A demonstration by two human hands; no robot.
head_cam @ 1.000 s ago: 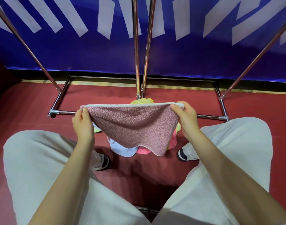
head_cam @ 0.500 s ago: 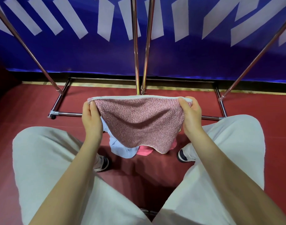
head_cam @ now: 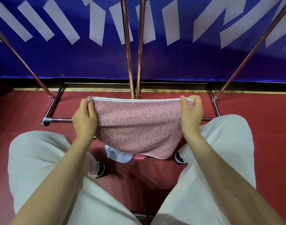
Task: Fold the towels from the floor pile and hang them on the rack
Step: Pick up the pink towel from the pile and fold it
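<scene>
Pink towel [head_cam: 139, 125] hung stretched between left hand [head_cam: 84, 119] and right hand [head_cam: 191, 116], blocking the centre. At 12 o'clock, just beyond its top edge, the two upright poles [head_cam: 134, 62] of the rack stood close together. Slanted rack bars at 10 and 2 o'clock. Open red floor [head_cam: 25, 114] at 9 and 3 o'clock. Below, the floor pile [head_cam: 119, 154] sat between the knees, partly covered.

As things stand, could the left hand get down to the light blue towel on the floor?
Probably not right away. The left hand is pinching a top corner of the pink towel, which hangs stretched to the right hand and covers most of the light blue towel. It would have to let go first.
</scene>
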